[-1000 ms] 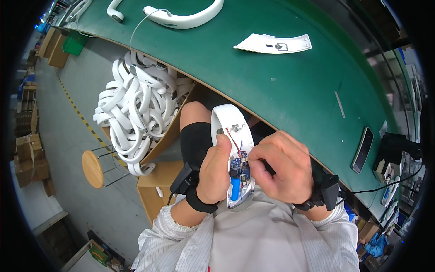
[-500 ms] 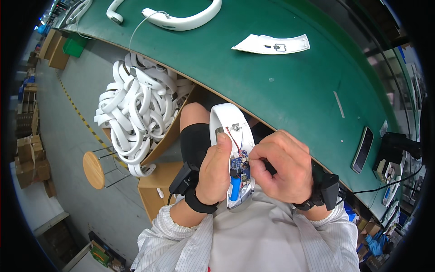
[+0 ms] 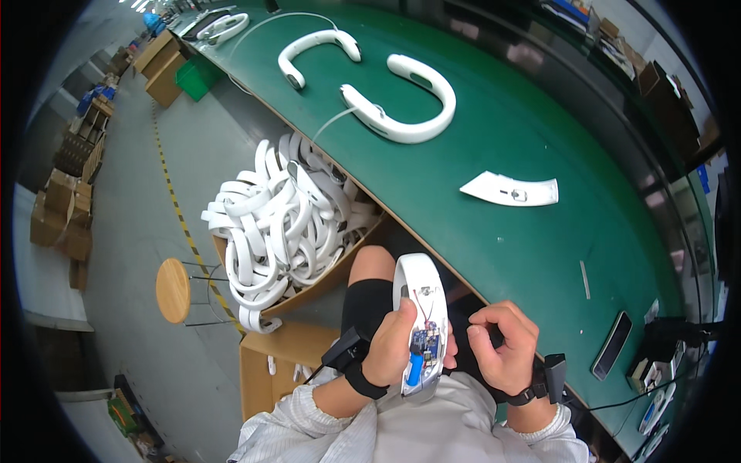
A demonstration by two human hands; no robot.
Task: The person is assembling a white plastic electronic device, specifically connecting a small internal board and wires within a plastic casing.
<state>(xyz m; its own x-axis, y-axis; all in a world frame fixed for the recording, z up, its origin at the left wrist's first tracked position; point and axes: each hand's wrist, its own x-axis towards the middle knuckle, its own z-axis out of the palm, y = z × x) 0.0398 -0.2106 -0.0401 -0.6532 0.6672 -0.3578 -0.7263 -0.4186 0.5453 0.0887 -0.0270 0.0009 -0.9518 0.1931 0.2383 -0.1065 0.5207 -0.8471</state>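
An opened white neck fan (image 3: pixel 421 276) is gripped in my left hand (image 3: pixel 388 351), with the thumb along its near side and fingertips showing at the far edge. Inside the shell sit a blue circuit board (image 3: pixel 425 340), a blue cylindrical cell (image 3: pixel 415 369) and thin red and dark wires. To the right of the fan, apart from it, is my right hand (image 3: pixel 505 351). Its fingers are curled and the thumb presses toward the index finger; whatever the pinch holds, if anything, is too small to make out. Both wrists wear black straps with a device.
On the green table (image 3: pixel 494 262) lie a curved white cover (image 3: pixel 513 190), a U-shaped neck fan (image 3: pixel 417 127), another curved piece (image 3: pixel 301 58) and a phone (image 3: pixel 612 345). A carton heaped with white neck fans (image 3: pixel 278 216) stands left, near a round stool (image 3: pixel 173 291).
My right hand has drawn back from the circuit board to the right. My left hand still holds the neck fan. The view has shifted, showing more of the table's far left.
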